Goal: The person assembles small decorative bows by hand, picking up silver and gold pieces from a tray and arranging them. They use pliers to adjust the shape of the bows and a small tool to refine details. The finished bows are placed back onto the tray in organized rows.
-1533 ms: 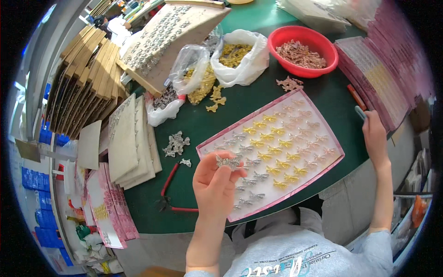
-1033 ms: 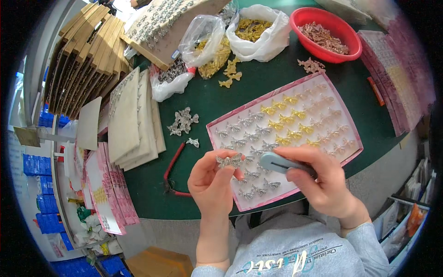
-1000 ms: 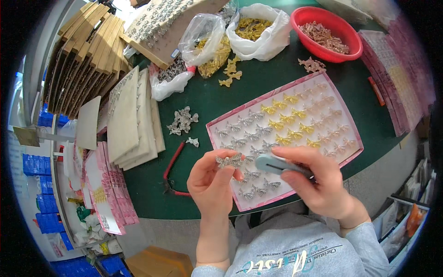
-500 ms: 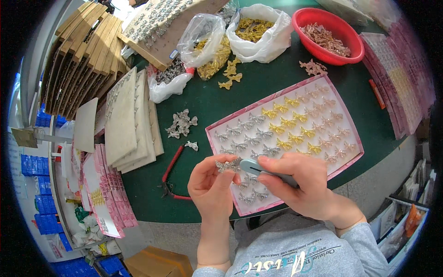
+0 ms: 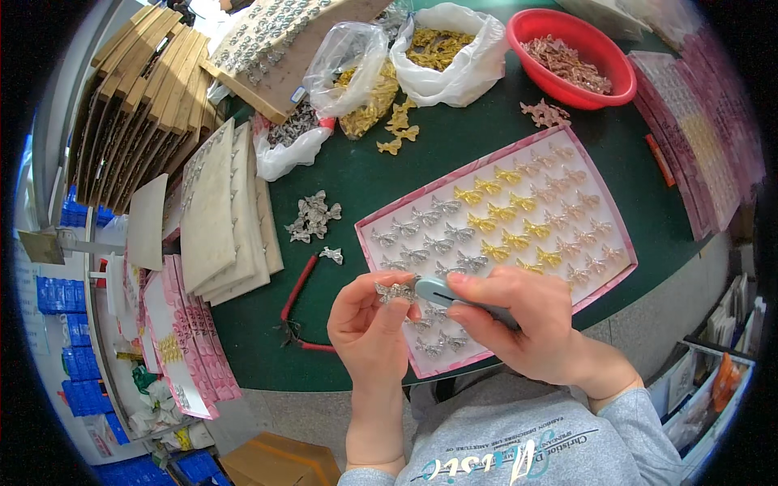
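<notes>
Pinched between the thumb and fingers of my left hand (image 5: 369,336) is a silver bow-shaped ornament (image 5: 392,292). My right hand (image 5: 531,324) grips a flat grey-green hand tool (image 5: 435,291) with a rounded, slotted end. That end sits right beside the bow; whether the two touch is hard to tell. Both hands are over the near-left part of a pink-rimmed white display tray (image 5: 462,173). Rows of silver bows (image 5: 429,215), gold bows (image 5: 516,239) and rose-coloured bows (image 5: 583,239) fill it. My hands hide part of the near rows.
Loose silver bows (image 5: 312,217) and red-handled pliers (image 5: 299,287) lie left of the tray. Behind are bags of gold pieces (image 5: 454,89) and a red bowl (image 5: 519,36). Stacked pale boards (image 5: 215,219) stand left, pink trays (image 5: 697,162) right.
The whole view has shifted slightly, with the table things a little further up and left. Both hands keep nearly the same pose, still holding the bow and the tool.
</notes>
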Motion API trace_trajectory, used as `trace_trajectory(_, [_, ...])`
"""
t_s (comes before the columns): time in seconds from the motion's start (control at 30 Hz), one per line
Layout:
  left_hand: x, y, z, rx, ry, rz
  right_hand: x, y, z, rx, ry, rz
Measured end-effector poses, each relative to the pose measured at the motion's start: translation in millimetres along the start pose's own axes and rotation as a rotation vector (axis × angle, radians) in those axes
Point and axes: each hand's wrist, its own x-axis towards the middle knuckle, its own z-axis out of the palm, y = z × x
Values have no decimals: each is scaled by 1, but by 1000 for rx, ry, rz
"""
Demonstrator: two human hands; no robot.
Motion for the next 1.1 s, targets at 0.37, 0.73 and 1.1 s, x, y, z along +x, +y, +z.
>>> trace_trajectory(0.37, [-1,-1,1,7,17,4,-1,-1,-1,-47,-8,-28])
trace_trajectory(0.73, [-1,-1,2,-20,4,36,1,-4,-1,-68,10,-35])
trace_trajectory(1.1, [-1,-1,2,101,21,71,0,-7,0,-203,5,-48])
